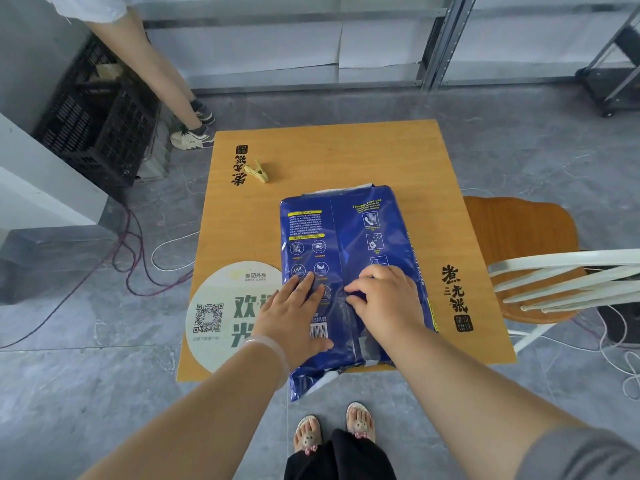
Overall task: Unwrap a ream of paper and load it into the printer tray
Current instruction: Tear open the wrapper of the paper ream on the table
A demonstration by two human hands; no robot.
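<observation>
Where both hands press, the blue ream (346,237) reads "Trouble-free use".

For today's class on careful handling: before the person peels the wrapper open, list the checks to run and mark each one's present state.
1. Ream of paper lies flat on the table: ok.
2. Left hand steadies it, pressed flat: ok.
3. Right hand fingertips at the centre seam: ok.
4. Seam already lifted: cannot tell.
5. Near end overhangs the table edge, wrapper torn there: not ok.
6. Yellow clip lies apart from the ream: ok.
</observation>
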